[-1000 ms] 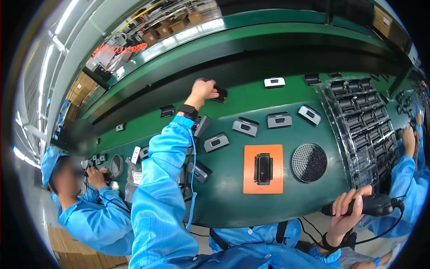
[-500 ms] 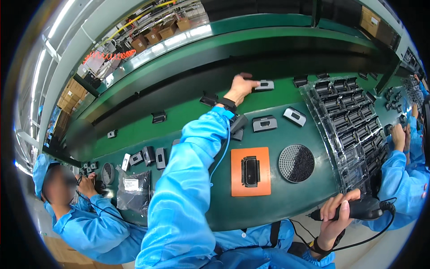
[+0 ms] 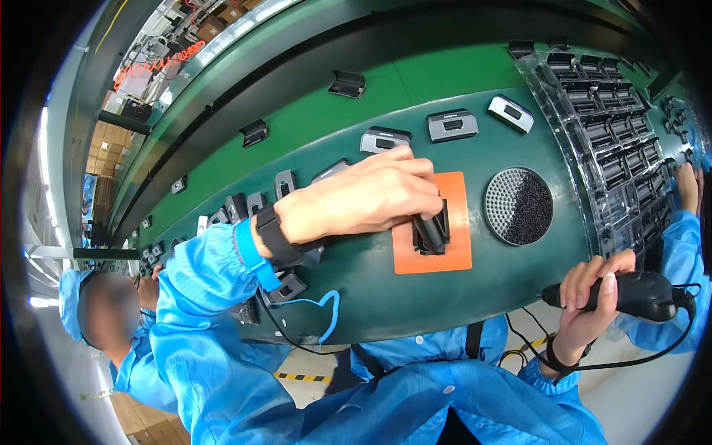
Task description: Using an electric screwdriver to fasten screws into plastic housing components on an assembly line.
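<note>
My left hand [image 3: 386,189] reaches across the bench with its fingers closed on a black plastic housing [image 3: 432,233]. That housing stands tilted at the dark recess of an orange plate [image 3: 457,261]; the fingers hide its upper end. In my right hand [image 3: 589,300], at the bench's front edge, is a black electric screwdriver [image 3: 644,297]. Its tip points left, away from the plate. Right of the plate lies a round dish [image 3: 508,178] partly filled with small black screws. Behind the plate, several grey-and-black housings [image 3: 451,124] rest on the green bench.
Clear plastic trays [image 3: 586,174] of black housings fill the right side. More black housings [image 3: 347,84] lie on the far green strip. A co-worker in blue [image 3: 141,371] sits at left, another's sleeve [image 3: 682,245] shows at right. The screwdriver cable [image 3: 630,363] loops below its handle.
My left hand has come back from the grey housing on the far strip to the orange plate. That housing no longer shows there. My right hand still holds the screwdriver; the view has shifted.
</note>
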The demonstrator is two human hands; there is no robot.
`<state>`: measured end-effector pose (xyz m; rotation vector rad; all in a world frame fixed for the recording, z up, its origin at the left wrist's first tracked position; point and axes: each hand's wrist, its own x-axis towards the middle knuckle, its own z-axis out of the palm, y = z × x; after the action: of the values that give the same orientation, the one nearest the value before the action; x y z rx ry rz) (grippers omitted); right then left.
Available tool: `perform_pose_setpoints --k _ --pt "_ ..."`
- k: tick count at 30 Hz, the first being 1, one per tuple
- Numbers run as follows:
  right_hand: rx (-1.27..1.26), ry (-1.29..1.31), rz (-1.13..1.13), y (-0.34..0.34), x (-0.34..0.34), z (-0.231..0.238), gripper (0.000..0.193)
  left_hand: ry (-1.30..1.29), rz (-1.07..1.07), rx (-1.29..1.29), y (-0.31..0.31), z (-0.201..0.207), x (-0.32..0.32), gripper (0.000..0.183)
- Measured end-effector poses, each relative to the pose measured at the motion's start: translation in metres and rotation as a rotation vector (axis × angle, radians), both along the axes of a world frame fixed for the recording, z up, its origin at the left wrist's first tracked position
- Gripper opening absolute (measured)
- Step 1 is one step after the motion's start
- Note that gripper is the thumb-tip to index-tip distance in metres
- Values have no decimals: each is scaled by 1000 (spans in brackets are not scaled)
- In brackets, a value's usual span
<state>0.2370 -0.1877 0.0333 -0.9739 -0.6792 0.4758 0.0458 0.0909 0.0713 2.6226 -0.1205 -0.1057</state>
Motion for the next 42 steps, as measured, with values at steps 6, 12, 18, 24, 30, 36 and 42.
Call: perform_pose_setpoints --k 6,12,18,24,30,36,42 --pt "-40 -61 -131 -19 19 4 14 -126 -445 551 -3 -13 4 9" --pt "-741 -126 -343 -15 25 4 28 -236 -399 635 -10 -19 -3 20" --pt "-1003 -395 -413 20 25 -3 38 -69 -105 515 -55 -21 -23 40" --pt "-558 -623 127 -11 -9 5 53 -92 141 454 -78 -23 -35 44" --pt "-554 -671 430 -12 -87 6 64 -75 381 -776 -137 20 -57 93" --pt "-470 -584 805 10 -92 25 77 -669 1016 -1225 -212 -40 -78 63" --pt "-849 -930 -286 36 -24 -24 112 -1069 1235 -1010 -225 -38 -55 61"
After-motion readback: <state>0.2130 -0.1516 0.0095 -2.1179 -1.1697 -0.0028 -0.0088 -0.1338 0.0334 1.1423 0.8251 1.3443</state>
